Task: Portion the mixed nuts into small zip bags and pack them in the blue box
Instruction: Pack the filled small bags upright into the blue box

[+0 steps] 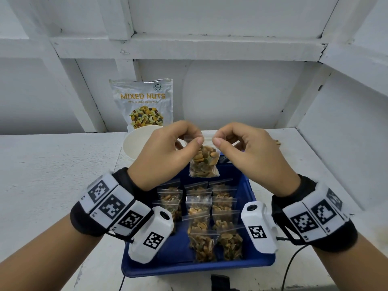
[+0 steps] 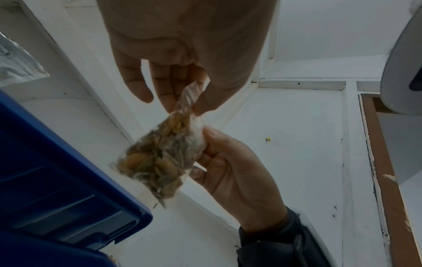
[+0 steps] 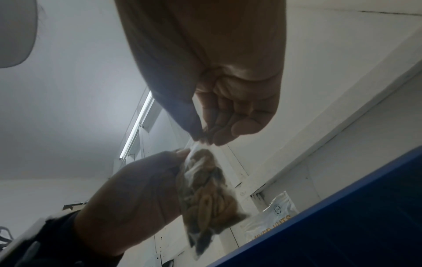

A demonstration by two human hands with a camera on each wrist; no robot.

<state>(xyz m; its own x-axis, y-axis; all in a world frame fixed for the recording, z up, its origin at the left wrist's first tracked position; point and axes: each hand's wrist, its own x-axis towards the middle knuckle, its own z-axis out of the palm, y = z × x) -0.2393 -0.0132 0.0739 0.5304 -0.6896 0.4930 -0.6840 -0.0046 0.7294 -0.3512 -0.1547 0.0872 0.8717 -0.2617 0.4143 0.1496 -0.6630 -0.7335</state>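
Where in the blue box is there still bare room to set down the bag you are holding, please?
The blue box has a bare strip of floor along its left side, between the left wall and the packed bags. The middle and right are crowded with rows of bags. Both hands, left hand and right hand, pinch the filled bag above the far end.

Both forearms are bare, each wrist wrapped in a black fabric cuff (image 1: 88,217). White blocks (image 1: 109,204) printed with black square-pattern markers ring each cuff, small labels like "L2" beside them. A white rounded camera housing (image 1: 151,234) with a dark lens sits inside each wrist. A thin black cable (image 1: 289,267) trails from the right one
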